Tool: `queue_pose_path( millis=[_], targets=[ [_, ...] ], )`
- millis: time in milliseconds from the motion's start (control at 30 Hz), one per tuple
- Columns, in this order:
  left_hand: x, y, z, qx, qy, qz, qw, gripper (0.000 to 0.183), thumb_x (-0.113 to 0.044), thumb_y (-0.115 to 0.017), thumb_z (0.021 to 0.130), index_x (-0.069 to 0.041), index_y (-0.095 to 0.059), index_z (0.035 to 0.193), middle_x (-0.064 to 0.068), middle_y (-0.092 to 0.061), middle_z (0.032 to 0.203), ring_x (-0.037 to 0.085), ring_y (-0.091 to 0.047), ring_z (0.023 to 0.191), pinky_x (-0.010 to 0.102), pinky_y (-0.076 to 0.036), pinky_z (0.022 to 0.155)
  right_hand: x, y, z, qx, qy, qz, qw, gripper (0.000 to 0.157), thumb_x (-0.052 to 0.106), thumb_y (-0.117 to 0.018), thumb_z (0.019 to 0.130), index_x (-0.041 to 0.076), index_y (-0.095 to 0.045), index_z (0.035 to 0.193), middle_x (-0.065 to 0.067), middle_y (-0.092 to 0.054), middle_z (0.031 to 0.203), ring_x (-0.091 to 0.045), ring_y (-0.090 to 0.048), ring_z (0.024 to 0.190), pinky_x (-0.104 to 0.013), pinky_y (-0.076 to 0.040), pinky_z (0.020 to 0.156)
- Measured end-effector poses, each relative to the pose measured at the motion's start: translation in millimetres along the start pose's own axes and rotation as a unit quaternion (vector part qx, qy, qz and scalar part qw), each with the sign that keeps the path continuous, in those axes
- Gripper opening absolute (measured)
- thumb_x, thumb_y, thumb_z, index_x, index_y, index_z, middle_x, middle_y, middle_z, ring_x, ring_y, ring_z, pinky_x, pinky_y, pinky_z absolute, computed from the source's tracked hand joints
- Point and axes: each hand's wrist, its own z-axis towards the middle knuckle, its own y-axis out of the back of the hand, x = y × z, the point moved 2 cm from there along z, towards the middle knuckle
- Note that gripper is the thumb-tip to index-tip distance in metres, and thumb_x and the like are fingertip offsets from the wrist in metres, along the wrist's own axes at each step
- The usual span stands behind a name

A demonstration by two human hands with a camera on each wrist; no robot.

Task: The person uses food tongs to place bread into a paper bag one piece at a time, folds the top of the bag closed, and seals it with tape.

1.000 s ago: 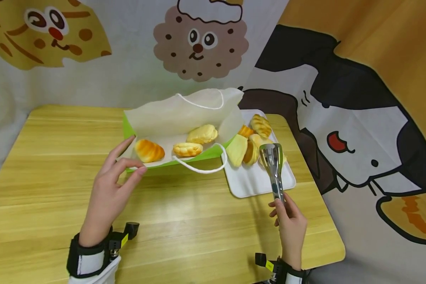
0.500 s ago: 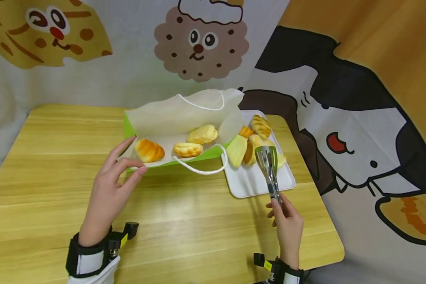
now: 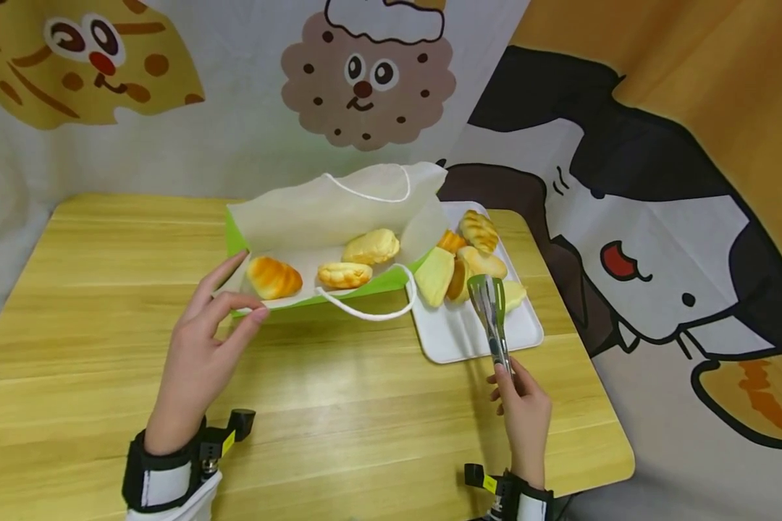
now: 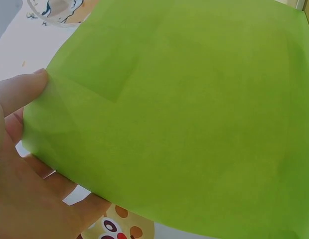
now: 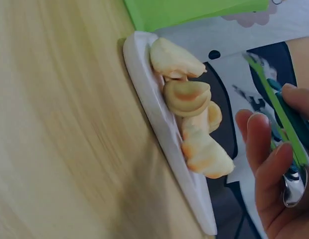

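Note:
My left hand (image 3: 211, 340) pinches the near left rim of a green paper bag (image 3: 391, 281) with a white inside. In the left wrist view, thumb and fingers grip the edge of its green side (image 4: 184, 114). Inside the bag lie an orange-brown bread roll (image 3: 274, 278), a small pale bun (image 3: 345, 274) and a yellowish bun (image 3: 371, 246). My right hand (image 3: 524, 412) holds metal tongs (image 3: 492, 318) by the handle end. Their tips are over the white tray (image 3: 452, 344), in front of several breads, such as a pale wedge-shaped one (image 3: 435, 276). Whether they touch any bread I cannot tell.
A twisted bread (image 3: 478, 231) lies at the tray's far end. The bag's white rope handle (image 3: 381, 315) loops out over the near side, by the tray's left edge. Behind the wooden table (image 3: 339, 434) hangs a printed cloth (image 3: 234, 152).
The right hand and tongs have moved slightly left and toward the person, with the tips now lower in view over the tray. The left hand and bag stay put.

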Motion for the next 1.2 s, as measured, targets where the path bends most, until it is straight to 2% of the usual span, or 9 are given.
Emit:
queue_pose_path(
  millis=[167, 400, 633, 800, 1000, 1100, 1200],
  targets=[
    [0.5, 0.2, -0.7, 0.001, 0.002, -0.001, 1.0, 0.009, -0.001, -0.072, 0.09, -0.01, -0.069, 0.09, -0.003, -0.047, 0.155, 0.028, -0.043, 0.142, 0.011, -0.031, 0.106, -7.3, -3.2, 2.5, 0.01, -0.035, -0.009, 0.999, 0.049, 0.048, -0.065, 0.095, 0.016, -0.066, 0.131, 0.006, -0.073, 0.078, -0.01, -0.064, 0.057, -0.025, -0.049, 0.048],
    [1.0, -0.3, -0.2, 0.004, 0.003, -0.005, 1.0, 0.01, 0.0, -0.072, 0.09, -0.009, -0.069, 0.09, -0.003, -0.046, 0.155, 0.028, -0.042, 0.143, 0.012, -0.03, 0.107, -15.3, -5.7, 5.8, 0.018, -0.068, -0.025, 0.997, 0.05, 0.047, -0.063, 0.096, 0.011, -0.065, 0.13, -0.014, -0.074, 0.089, -0.012, -0.063, 0.056, -0.026, -0.049, 0.048],
    [1.5, 0.1, 0.1, 0.001, 0.009, 0.0, 1.0, 0.009, -0.001, -0.072, 0.089, -0.009, -0.069, 0.089, -0.004, -0.046, 0.155, 0.029, -0.046, 0.14, 0.011, -0.031, 0.105, -20.0, -9.0, 8.3, 0.025, -0.087, -0.022, 0.996, 0.055, 0.052, -0.063, 0.095, 0.011, -0.064, 0.132, -0.014, -0.074, 0.09, -0.012, -0.064, 0.056, -0.026, -0.05, 0.05],
    [1.8, 0.0, 0.2, 0.002, 0.008, 0.0, 1.0, 0.009, -0.001, -0.072, 0.089, -0.009, -0.069, 0.089, -0.004, -0.046, 0.155, 0.029, -0.045, 0.141, 0.012, -0.031, 0.106, -19.1, -10.3, 8.9, 0.027, -0.084, -0.019, 0.996, 0.056, 0.052, -0.063, 0.094, 0.012, -0.064, 0.132, -0.012, -0.074, 0.089, -0.011, -0.063, 0.056, -0.026, -0.05, 0.05],
    [2.0, -0.1, 0.0, 0.0, 0.006, -0.001, 1.0, 0.009, 0.0, -0.072, 0.089, -0.009, -0.069, 0.089, -0.003, -0.047, 0.155, 0.028, -0.044, 0.141, 0.013, -0.03, 0.107, -14.8, -13.1, 10.1, 0.035, -0.077, -0.017, 0.996, 0.049, 0.051, -0.064, 0.095, 0.014, -0.067, 0.128, -0.013, -0.073, 0.087, -0.012, -0.063, 0.055, -0.026, -0.048, 0.048],
    [2.2, -0.1, -0.2, 0.0, 0.006, -0.001, 1.0, 0.01, 0.0, -0.073, 0.089, -0.009, -0.069, 0.089, -0.004, -0.047, 0.155, 0.028, -0.045, 0.141, 0.012, -0.031, 0.106, -11.8, -15.2, 11.8, 0.036, -0.061, -0.039, 0.997, 0.047, 0.048, -0.063, 0.096, 0.013, -0.067, 0.127, -0.016, -0.073, 0.087, -0.012, -0.062, 0.055, -0.026, -0.048, 0.047],
    [2.2, -0.2, -0.1, -0.001, 0.004, -0.001, 1.0, 0.011, 0.001, -0.073, 0.088, -0.009, -0.069, 0.089, -0.003, -0.047, 0.154, 0.027, -0.045, 0.141, 0.012, -0.031, 0.106, -7.7, -17.4, 13.7, 0.029, -0.022, -0.085, 0.996, 0.044, 0.042, -0.064, 0.097, 0.01, -0.067, 0.127, -0.017, -0.074, 0.087, -0.012, -0.063, 0.054, -0.025, -0.047, 0.046]
  ],
)
